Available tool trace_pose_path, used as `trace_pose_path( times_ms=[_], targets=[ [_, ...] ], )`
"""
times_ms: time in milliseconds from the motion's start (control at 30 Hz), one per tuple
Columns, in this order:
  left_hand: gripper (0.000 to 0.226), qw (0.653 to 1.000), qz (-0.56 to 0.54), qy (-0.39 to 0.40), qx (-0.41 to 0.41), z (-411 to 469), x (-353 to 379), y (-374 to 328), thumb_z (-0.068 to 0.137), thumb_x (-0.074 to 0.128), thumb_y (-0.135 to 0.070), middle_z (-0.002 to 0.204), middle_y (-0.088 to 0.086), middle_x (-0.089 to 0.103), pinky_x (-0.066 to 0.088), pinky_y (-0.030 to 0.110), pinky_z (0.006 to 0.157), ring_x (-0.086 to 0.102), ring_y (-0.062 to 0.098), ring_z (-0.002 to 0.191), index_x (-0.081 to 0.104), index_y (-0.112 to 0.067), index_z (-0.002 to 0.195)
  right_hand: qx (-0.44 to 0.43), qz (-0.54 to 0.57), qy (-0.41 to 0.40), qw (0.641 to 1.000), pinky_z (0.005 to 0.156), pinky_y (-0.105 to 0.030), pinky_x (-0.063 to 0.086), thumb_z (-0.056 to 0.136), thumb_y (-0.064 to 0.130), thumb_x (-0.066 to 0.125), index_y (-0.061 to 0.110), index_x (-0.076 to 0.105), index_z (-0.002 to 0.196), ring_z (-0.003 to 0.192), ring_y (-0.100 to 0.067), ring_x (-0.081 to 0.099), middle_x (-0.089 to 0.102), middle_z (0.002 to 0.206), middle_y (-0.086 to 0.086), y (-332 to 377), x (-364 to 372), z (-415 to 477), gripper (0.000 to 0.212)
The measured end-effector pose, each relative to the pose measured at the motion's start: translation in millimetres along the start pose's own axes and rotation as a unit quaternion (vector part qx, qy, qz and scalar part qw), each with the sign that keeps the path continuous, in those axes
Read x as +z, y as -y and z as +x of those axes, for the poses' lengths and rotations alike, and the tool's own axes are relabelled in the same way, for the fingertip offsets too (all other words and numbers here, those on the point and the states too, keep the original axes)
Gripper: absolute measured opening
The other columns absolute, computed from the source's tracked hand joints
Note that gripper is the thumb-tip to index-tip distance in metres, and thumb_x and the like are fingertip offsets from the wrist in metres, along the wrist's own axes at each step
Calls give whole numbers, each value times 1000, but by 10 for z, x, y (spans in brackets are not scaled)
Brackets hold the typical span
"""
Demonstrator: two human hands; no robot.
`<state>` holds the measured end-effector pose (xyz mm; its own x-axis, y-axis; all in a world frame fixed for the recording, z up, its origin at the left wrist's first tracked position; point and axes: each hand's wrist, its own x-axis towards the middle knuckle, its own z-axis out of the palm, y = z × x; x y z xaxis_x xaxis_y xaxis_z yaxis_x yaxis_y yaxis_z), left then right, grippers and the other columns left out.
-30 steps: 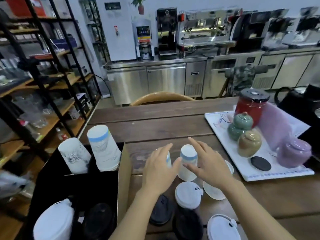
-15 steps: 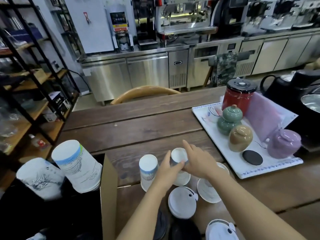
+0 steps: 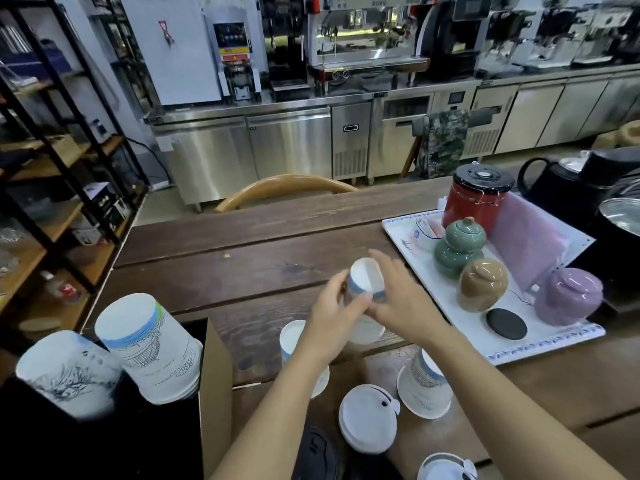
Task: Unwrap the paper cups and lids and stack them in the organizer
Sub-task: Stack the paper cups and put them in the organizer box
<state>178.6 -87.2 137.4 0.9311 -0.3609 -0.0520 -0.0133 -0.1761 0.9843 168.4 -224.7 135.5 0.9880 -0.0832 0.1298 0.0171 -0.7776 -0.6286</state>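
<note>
Both hands hold one stack of white paper cups (image 3: 366,284) with a blue band, upside down and tilted, above the wooden table. My left hand (image 3: 334,315) grips its left side and my right hand (image 3: 403,299) grips its right side. Another upside-down cup (image 3: 290,337) stands by my left wrist, a third cup (image 3: 424,388) under my right forearm. A white lid (image 3: 367,422) lies near the front, a second white lid (image 3: 446,469) at the bottom edge. A black lid (image 3: 317,453) is partly hidden by my left arm. The black organizer (image 3: 145,434) at the lower left holds two large cup stacks (image 3: 152,348).
A white tray (image 3: 554,341) on the right carries a red canister (image 3: 476,197), green, tan and purple jars and a black coaster. Black kettles stand at the far right. A cardboard flap (image 3: 216,386) edges the organizer. A chair back and steel counters lie beyond the table; shelves stand left.
My hands closed on the blue-banded cups and lifted them off the table, tilting them. The camera view shifted left and downward, so the organizer's cup stacks appear larger.
</note>
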Motion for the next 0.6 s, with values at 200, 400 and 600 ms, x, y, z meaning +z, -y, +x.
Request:
trace_pose_path(
  times_ms=[200,400,600],
  targets=[
    [10,990,-15,-114,82,-114,-336,-353,90,58,-22,101,-9,67,48,18,84,61,3,97,61,-30,95,-84,37,-120,988,85,-37,45,76,43,65,26,30,134,107,-24,52,49,126,-5,402,-186,9,70],
    [16,945,-143,-274,-109,-144,-631,28,92,52,-31,99,-2,66,41,29,85,59,18,102,62,-21,85,-120,43,-106,986,68,-27,41,68,55,48,25,38,117,86,-20,52,47,108,3,576,51,-104,58],
    [34,910,-221,-186,-298,-261,-660,459,91,48,-48,95,-1,65,47,32,72,61,13,84,60,-17,100,-99,20,4,995,66,-24,42,79,45,61,18,39,123,88,-19,53,46,117,2,469,525,-198,57]
  ],
)
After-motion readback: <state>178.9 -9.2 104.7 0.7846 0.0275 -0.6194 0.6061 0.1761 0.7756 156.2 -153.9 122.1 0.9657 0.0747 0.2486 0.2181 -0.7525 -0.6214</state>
